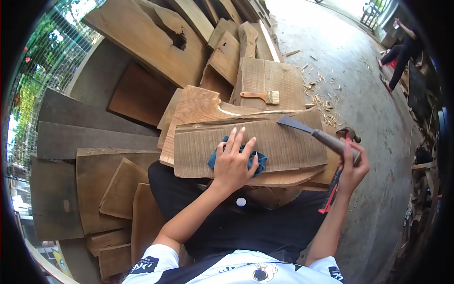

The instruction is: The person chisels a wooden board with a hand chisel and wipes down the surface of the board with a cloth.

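Observation:
My left hand presses a crumpled blue cloth against a rough-sawn wooden board across my lap, its fingers somewhat spread over the cloth. In my right hand is a chisel, gripped by its handle. Its flat blade points left over the board's upper right part. A hammer with a black and red handle shows behind and below the right hand; whether the hand touches it I cannot tell. Beyond the board, a paintbrush with a wooden handle lies on another wood piece.
Stacked planks and slabs crowd the left and far side. Wood chips litter the concrete floor on the right. A person is at the far right, near piled items along the edge. Wire mesh stands at far left.

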{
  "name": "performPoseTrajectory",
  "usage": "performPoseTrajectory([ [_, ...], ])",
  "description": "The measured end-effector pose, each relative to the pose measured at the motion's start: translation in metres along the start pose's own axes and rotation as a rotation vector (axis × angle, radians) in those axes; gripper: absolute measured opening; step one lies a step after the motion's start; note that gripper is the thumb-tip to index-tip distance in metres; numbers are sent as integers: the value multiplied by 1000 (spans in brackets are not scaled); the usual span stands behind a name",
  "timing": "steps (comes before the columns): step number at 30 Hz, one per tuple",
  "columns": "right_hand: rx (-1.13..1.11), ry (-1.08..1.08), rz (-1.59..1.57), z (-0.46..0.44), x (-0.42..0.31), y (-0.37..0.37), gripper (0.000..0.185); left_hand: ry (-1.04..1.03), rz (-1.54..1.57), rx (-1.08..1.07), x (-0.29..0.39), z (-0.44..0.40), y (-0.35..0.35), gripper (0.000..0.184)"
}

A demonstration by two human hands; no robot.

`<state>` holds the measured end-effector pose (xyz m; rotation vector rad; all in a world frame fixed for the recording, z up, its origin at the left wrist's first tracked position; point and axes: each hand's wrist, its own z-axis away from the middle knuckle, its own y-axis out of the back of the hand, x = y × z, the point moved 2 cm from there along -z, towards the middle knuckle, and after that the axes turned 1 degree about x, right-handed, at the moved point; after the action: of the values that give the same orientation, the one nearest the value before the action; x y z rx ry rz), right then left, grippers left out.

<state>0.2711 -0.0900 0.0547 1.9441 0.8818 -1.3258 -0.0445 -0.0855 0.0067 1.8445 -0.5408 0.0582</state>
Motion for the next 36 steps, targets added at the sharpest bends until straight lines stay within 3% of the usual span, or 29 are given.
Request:
performPoseTrajectory([
  [4,157,0,-226,-46,8,-45,16,3,-43,-25,-2,-2,-3,44],
  [9,80,79,-233,-90,27,-112,21,37,18,-20,-4,-5,-4,37],
  [13,-38,-37,-286,-124,50,-173,24,-6,81,45,-7,0,-4,31],
  [16,82,-172,-403,-142,69,-203,24,-27,119,40,-10,2,-3,28],
  [19,194,-232,-480,-153,96,-209,27,-37,108,53,-10,2,0,25],
  [23,160,-326,-484,-139,110,-205,26,-21,89,79,-6,2,-3,22],
  [29,4,-150,-518,-137,98,-192,18,3,91,89,-4,2,-3,20],
  [34,66,-109,-519,-137,109,-196,17,17,89,103,-1,5,-3,19],
  [36,-17,-193,-465,-132,104,-202,17,10,87,120,-2,2,-4,18],
])
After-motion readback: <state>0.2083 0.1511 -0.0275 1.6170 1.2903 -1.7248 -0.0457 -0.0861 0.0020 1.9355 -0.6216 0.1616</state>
